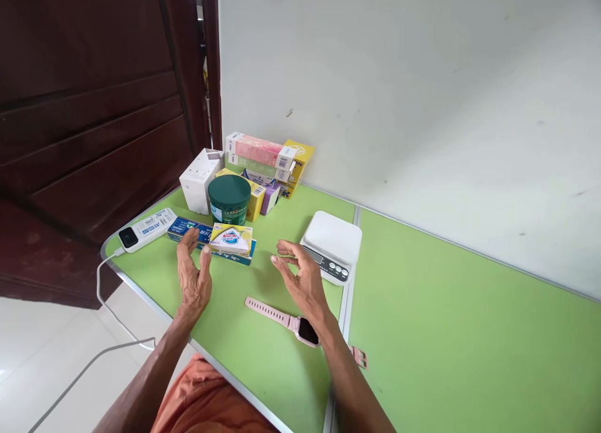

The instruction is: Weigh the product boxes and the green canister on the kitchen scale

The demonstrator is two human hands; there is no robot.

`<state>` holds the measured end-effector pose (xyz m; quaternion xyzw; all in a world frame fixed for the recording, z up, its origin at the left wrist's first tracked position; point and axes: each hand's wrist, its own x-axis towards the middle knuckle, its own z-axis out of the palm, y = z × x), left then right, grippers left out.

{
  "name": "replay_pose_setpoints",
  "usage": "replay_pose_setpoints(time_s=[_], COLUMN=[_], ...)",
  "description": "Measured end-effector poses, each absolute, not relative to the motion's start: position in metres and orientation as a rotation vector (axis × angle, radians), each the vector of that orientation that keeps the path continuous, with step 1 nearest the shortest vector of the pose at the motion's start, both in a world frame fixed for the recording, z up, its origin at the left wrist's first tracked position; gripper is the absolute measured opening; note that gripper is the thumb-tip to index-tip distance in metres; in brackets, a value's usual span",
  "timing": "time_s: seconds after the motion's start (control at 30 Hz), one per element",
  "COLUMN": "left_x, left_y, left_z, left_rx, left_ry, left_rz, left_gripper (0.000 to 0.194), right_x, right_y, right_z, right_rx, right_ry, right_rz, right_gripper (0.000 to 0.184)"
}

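Note:
My left hand [194, 275] hovers above the green table [446, 320], fingers apart and empty, its fingertips close to a yellow and white soap box [231, 239] that lies on a long blue box [188, 228]. My right hand [302, 280] is held up with its fingers loosely curled and spread, holding nothing. It sits between the soap box and a white kitchen scale [332, 242]. A pink smartwatch [300, 325] lies flat on the table just under my right wrist.
A dark green round tub [229, 198], a white box [201, 179] and several stacked cartons [263, 154] stand at the table's far left corner by the wall. A white power strip [146, 229] with a cable lies at the left edge. A dark wooden door stands left.

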<state>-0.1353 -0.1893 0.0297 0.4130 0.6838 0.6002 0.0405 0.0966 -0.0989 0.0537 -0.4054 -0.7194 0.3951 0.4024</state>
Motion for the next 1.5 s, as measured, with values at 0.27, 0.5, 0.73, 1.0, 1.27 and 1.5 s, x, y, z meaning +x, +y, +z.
replay_pose_setpoints(time_s=[0.27,0.5,0.73,1.0,1.27,1.5], left_x=[-0.171,-0.191,-0.154,-0.047,-0.004,-0.001], left_y=[-0.173,-0.161,-0.177,-0.107,0.004,0.021], left_z=[0.034,0.036,0.056,0.072,0.063,0.051], left_rx=[1.823,1.890,1.759,1.845,1.798,1.854], left_ry=[2.145,2.111,2.060,1.551,1.294,1.382], left_rz=[1.291,1.179,1.250,1.337,1.107,1.014], left_gripper=[0.090,0.079,0.076,0.068,0.076,0.073], right_x=[0.040,0.009,0.052,0.171,0.216,0.221], right_y=[-0.076,-0.069,-0.086,-0.078,-0.011,0.014], right_z=[0.063,0.064,0.078,0.094,0.064,0.044], right_rx=[-0.983,-0.983,-0.951,-1.286,-1.460,-1.502], right_ry=[-2.108,-2.285,-2.231,-1.858,-1.740,-1.736], right_rz=[0.940,0.956,0.979,0.874,0.633,0.668], right_gripper=[0.099,0.097,0.078,0.085,0.078,0.076])
